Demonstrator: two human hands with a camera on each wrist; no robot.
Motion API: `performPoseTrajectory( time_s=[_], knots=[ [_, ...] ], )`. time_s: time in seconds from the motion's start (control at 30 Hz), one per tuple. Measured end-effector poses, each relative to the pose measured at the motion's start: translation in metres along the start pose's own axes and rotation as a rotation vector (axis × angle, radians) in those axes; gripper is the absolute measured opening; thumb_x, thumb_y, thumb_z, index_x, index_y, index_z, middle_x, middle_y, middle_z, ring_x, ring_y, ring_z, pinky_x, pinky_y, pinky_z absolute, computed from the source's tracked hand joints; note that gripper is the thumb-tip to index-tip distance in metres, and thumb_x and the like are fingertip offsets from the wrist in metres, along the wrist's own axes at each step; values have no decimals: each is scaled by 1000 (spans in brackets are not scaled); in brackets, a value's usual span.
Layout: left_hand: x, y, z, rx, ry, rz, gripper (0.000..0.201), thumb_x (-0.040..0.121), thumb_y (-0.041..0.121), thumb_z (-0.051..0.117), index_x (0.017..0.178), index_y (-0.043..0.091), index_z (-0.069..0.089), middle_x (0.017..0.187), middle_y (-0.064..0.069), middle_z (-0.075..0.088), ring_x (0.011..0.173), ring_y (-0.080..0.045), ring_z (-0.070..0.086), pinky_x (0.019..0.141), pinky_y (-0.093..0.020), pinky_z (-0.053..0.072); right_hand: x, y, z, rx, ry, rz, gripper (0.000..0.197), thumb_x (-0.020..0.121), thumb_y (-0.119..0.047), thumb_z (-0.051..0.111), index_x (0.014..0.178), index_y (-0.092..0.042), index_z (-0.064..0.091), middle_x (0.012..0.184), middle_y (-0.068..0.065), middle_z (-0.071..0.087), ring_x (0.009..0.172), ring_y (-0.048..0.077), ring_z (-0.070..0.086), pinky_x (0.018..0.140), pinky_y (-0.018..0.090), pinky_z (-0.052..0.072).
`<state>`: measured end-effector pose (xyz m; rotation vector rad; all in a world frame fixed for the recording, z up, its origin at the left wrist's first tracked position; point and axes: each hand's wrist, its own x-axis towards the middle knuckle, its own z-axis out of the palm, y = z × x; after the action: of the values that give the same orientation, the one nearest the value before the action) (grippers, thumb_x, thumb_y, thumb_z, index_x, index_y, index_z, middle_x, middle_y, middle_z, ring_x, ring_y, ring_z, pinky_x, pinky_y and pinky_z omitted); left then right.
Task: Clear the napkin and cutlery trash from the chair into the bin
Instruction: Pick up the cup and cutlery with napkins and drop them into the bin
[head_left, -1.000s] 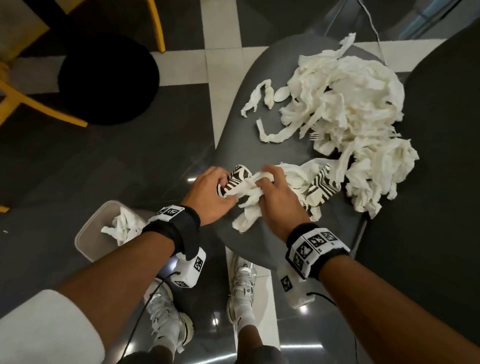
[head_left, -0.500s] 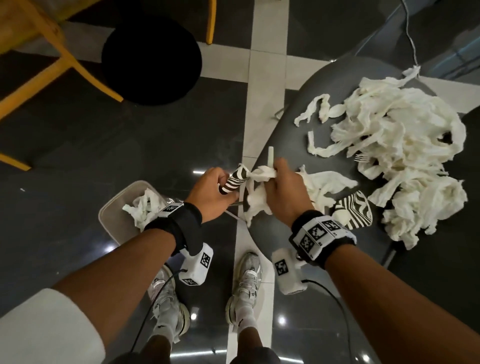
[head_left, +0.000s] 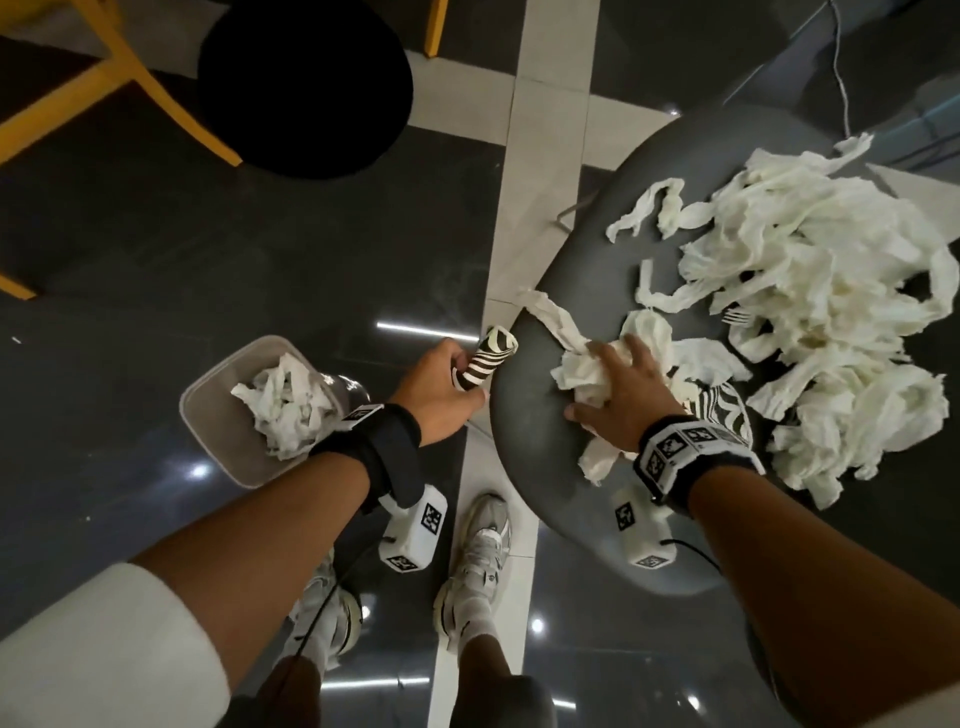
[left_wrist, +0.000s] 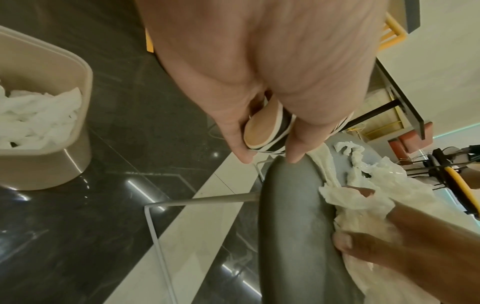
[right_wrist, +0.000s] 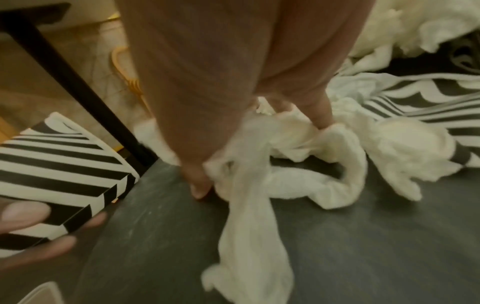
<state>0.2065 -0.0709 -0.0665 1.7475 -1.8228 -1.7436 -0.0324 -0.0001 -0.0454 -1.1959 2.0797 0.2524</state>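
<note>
The left hand (head_left: 441, 387) holds a striped paper sleeve (head_left: 485, 361) off the chair (head_left: 530, 447) edge, near the bin (head_left: 208, 410). The right hand (head_left: 621, 397) grips a crumpled napkin (head_left: 582, 371) on the seat. Next, I judge, both loads go into the bin; most napkins remain.

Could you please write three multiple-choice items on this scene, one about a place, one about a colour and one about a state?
1. Where is the bin?
A. on the floor, left of the chair
B. on the chair
C. under the stool

2. What pattern has the sleeve in the left hand?
A. plain yellow
B. black and white stripes
C. red dots

3. What is the right hand doing?
A. hanging idle
B. holding a fork
C. gripping napkins

Answers: 1 A, it stands on dark tiles beside the seat; 2 B, the stripes show between the fingers; 3 C, the fingers curl into the paper.
</note>
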Motion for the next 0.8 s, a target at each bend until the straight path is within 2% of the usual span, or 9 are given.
performPoseTrajectory(
  time_s=[0.1,0.2,0.37,0.5,0.57,0.63,0.7,0.73,0.8],
  knots=[
    [5,7,11,-30,12,-9,31,75,24,74,98,13,55,95,-5,69,90,-22,67,79,-39,54,1,9,5,9,118,-43,59,79,-32,75,132,-24,51,139,16,43,124,42,47,104,43,40],
    [8,12,15,-53,21,-15,33,75,22,75,101,13,57,96,-3,70,92,-20,68,80,-37,55,-2,7,7,38,108,-103,37,85,-18,63,120,-14,56,117,17,61,109,40,58,89,40,46],
    [8,11,9,-113,58,-34,35,75,20,78,104,16,59,97,-2,71,90,-17,68,78,-34,56,-13,-42,2,345,209,-169,33,81,-12,69,113,-9,61,112,12,67,104,31,62,83,28,42],
    [-2,-7,-17,-290,83,-64,43,72,23,81,108,16,60,98,4,70,89,-8,67,74,-16,51,-30,-131,2,530,220,-328,28,81,-11,67,109,-13,64,108,4,69,99,19,64,86,29,49],
    [-10,-28,-44,-329,110,-84,55,63,34,79,111,16,60,104,-1,70,97,-15,67,85,-25,51,-33,-175,12,585,173,-365,26,83,-14,64,109,-16,64,106,2,70,101,20,65,90,34,51],
    [-17,-54,-75,-348,129,-136,47,64,35,78,103,16,59,100,-5,67,96,-21,65,86,-34,50,-32,-215,31,669,66,-337,21,85,-13,61,106,-15,64,102,3,70,97,20,66,89,34,54],
    [-22,-84,-105,-280,176,-190,27,77,22,75,84,28,50,86,3,59,85,-17,59,79,-31,44,-22,-247,61,750,-21,-291,20,85,-13,60,104,-15,65,99,4,72,94,19,69,89,38,57],
    [-24,-106,-120,-241,211,-228,32,82,14,73,79,29,45,85,5,55,81,-14,55,78,-28,41,-15,-262,81,772,-57,-259,21,86,-13,61,106,-14,67,100,4,73,95,20,70,90,40,57],
    [-28,-151,-143,-309,230,-268,28,83,5,73,92,23,53,92,1,60,84,-13,57,79,-30,45,2,-288,128,793,-119,-175,27,86,-17,63,113,-13,67,106,5,73,98,20,70,93,43,57]
  ],
)
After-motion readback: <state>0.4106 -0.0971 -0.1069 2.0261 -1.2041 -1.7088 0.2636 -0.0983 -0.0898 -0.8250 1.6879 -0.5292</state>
